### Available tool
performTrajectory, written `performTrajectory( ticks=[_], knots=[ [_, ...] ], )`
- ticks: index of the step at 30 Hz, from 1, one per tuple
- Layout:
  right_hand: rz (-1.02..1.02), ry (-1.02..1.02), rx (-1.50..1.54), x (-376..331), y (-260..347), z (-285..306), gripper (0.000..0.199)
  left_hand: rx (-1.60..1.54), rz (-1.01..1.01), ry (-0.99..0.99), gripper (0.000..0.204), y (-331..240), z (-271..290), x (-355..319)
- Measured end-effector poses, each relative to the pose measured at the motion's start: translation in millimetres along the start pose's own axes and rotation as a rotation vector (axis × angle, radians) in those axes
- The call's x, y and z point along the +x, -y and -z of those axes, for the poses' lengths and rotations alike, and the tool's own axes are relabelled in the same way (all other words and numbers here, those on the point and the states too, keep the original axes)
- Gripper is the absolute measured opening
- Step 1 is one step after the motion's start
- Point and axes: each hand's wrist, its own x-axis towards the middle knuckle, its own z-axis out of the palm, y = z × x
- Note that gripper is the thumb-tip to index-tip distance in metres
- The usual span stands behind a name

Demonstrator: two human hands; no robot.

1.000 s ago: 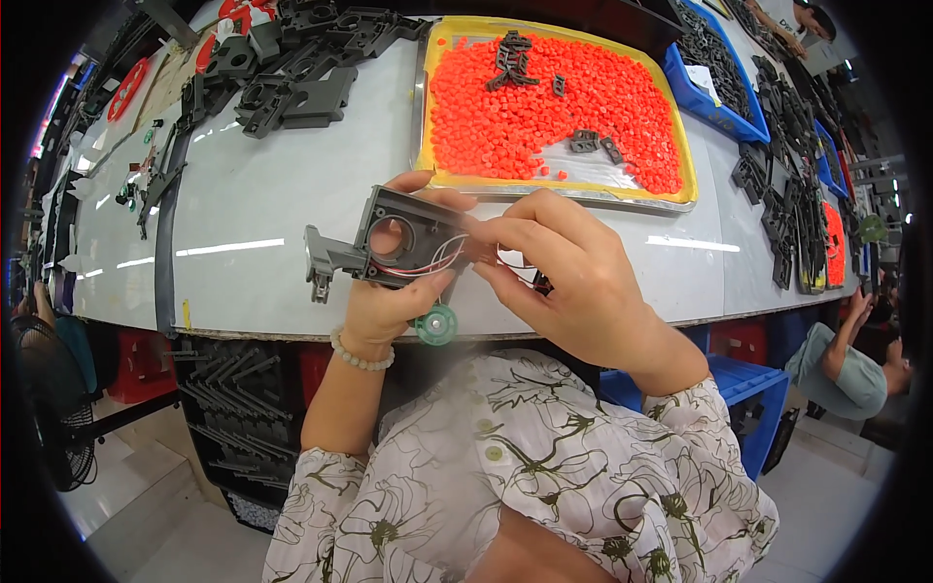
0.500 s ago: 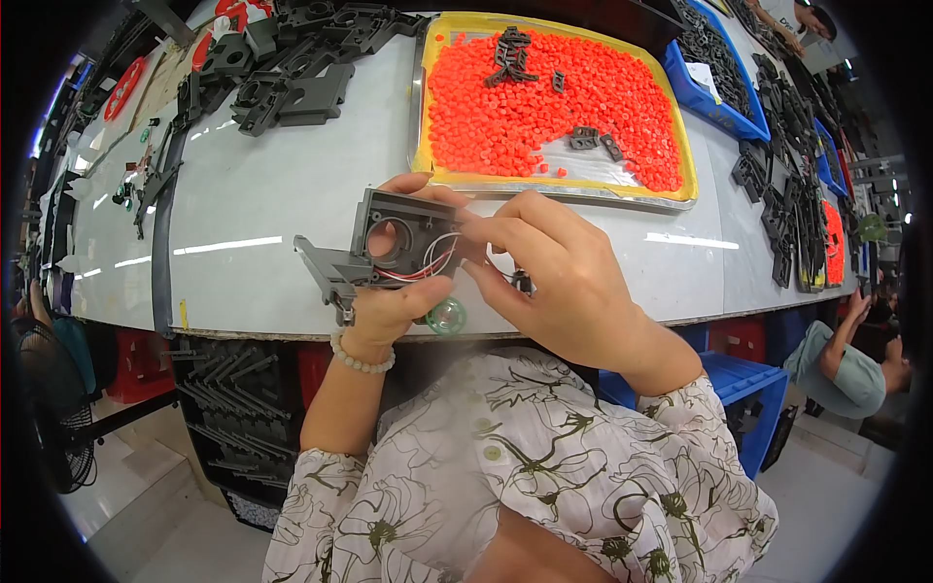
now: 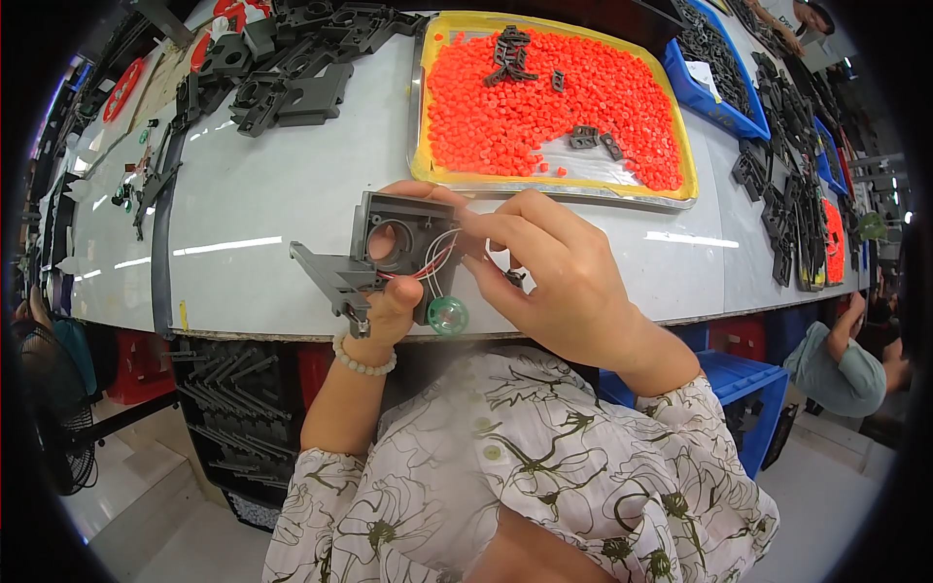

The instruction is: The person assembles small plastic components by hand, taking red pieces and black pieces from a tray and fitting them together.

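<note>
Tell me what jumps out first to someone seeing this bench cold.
The yellow tray heaped with bright orange pellets at the top centre of the white table. Below it, both hands work a grey plastic housing with red and white wires: left hand gripping it, right hand at the wires.

No packages, labels, signs or screens clearly visible anywhere on the workbench.
</note>
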Motion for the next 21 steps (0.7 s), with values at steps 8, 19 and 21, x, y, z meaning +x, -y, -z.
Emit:
performTrajectory(
  ticks=[8,19,21],
  knots=[
    [-0.034,0.012,0.023,-0.2,-0.2,0.0,0.026,-0.024,-0.009,-0.019,0.091,0.4,-3.7,0.5],
    [-0.085,0.039,0.119,1.2,-1.6,2.2,0.028,0.027,-0.138,-0.042,0.092,3.2,-7.8,-1.9],
    [-0.081,0.032,0.122,1.2,-2.6,1.9,0.028,0.021,-0.155,-0.028,0.091,4.6,-7.2,-2.0]
  ],
)
